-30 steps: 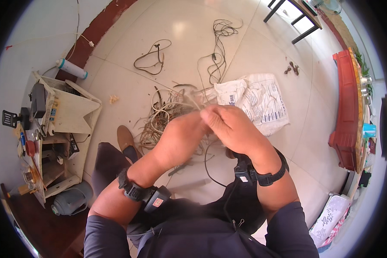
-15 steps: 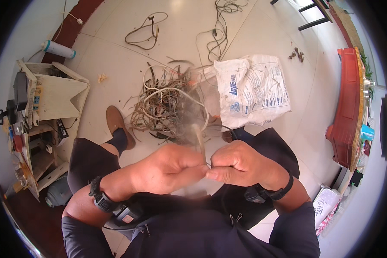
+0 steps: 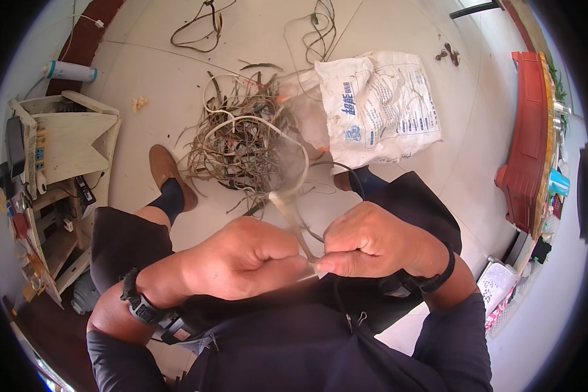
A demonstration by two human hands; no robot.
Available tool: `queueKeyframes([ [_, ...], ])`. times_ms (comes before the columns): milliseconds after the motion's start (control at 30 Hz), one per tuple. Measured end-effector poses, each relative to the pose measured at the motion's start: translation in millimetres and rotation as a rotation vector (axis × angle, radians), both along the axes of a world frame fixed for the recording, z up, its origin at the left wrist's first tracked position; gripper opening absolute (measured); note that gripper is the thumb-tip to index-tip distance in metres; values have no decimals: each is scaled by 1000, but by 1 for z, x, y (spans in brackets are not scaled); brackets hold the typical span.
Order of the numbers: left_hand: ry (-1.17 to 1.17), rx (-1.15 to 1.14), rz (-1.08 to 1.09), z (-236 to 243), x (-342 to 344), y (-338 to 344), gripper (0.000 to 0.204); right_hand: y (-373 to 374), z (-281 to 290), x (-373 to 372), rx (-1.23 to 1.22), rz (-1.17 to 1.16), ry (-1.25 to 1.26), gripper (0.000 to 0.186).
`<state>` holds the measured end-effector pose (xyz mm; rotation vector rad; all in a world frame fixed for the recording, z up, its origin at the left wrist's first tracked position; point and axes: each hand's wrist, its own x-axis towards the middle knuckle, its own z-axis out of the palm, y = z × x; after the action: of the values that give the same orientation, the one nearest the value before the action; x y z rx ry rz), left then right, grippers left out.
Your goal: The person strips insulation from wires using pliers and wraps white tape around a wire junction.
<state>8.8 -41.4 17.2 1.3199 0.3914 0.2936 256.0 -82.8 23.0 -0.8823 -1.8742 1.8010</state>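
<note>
My left hand (image 3: 238,258) and my right hand (image 3: 379,245) are closed in fists above my lap, knuckles facing each other, gripping a pale cable (image 3: 287,209) at the point where they nearly meet. Its loose length is blurred by motion. Beyond them on the floor lies a tangled pile of wires (image 3: 232,140) in white, brown, dark and other colours. A black cable (image 3: 356,176) curves behind my hands. To the right of the pile lies a crumpled white woven sack (image 3: 385,104), printed in blue, beside some translucent plastic.
At left stand a worn wooden cabinet (image 3: 68,140) cluttered with small items and a white cylinder (image 3: 72,70). More cables (image 3: 202,36) lie farther back on the tiles (image 3: 144,65). A red wooden furniture piece (image 3: 526,144) lines the right wall. My feet (image 3: 170,179) flank the pile.
Both hands have come down from above the pile toward my body, still gripping the pale cable between them. My view has shifted, so the floor objects sit higher in the picture.
</note>
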Motion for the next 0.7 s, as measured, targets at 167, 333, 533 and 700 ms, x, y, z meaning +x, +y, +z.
queueKeyframes([
  [167, 60, 12, -7, 1, -5, -1, 35, -1, 1, 0, 17, -29, 27, 24],
  [333, 150, 100, 95, -16, -6, 6, 19, 1, -21, -8, 39, -158, -50, 28],
  [533, 520, 588, 692, -42, -7, 10, 16, 2, -31, -23, -592, -502, 112, 35],
  [700, 230, -693, 606, -38, 23, -9, 36, 11, -38, -32, -786, -643, 296, 28],
])
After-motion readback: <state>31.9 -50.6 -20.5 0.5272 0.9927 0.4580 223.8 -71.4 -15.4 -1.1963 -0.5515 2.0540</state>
